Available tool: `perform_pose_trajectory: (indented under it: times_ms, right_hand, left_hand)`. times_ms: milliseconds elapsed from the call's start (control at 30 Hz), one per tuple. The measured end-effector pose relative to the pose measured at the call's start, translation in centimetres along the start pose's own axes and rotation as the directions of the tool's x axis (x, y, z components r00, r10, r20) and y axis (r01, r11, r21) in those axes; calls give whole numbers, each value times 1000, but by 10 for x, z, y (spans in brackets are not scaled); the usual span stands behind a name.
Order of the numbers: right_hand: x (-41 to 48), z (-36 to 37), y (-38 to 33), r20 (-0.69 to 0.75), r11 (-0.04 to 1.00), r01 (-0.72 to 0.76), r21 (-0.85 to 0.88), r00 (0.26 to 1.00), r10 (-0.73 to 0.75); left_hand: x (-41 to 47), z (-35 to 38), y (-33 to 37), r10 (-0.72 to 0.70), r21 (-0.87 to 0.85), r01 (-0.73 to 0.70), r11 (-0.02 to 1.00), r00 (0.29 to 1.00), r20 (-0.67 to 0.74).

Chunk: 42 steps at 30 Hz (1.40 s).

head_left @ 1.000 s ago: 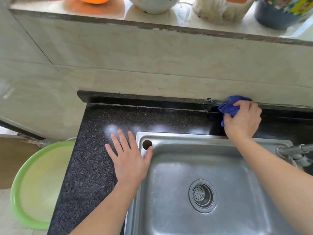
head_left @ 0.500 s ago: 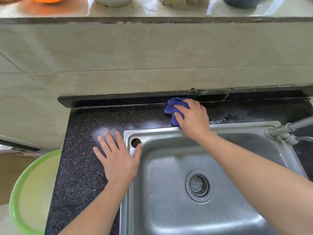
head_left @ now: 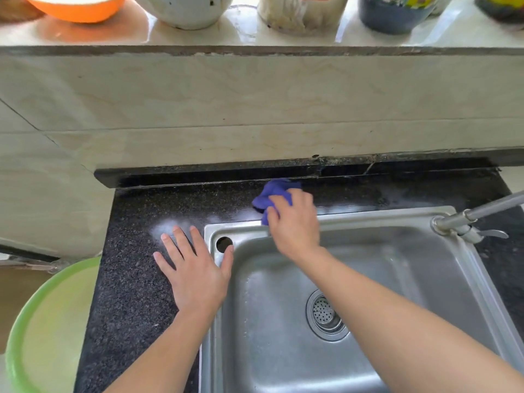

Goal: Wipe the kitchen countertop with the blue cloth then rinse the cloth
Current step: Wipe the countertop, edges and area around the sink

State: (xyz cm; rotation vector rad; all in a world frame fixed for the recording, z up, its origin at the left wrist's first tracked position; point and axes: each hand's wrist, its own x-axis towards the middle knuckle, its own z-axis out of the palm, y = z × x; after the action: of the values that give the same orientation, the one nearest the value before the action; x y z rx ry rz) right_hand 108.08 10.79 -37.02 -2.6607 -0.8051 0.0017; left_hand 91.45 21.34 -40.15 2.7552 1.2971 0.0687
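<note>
Surface (head_left: 133,293) behind the sink (head_left: 368,214) is mid-wipe, right hand (head_left: 295,222) clutching the cloth (head_left: 272,194) in curled fingers, left hand (head_left: 195,276) flat, fingers spread, left corner's probably next.

The dark speckled countertop (head_left: 136,279) has a steel sink (head_left: 382,215) set into it. The blue cloth (head_left: 273,191) lies on the back strip (bunched under the right hand (head_left: 295,225)), and the left hand (head_left: 195,273) rests flat at the sink's left corner.
</note>
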Motion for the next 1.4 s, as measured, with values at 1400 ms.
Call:
perform_pose_trajectory:
  times_ms: [1400]
  right_hand:
    - [-64, -119, 358, -85, 906, -406, -115, 913, 399]
  left_hand:
    - [32, 11, 372, 903, -422, -808, 412, 423, 72]
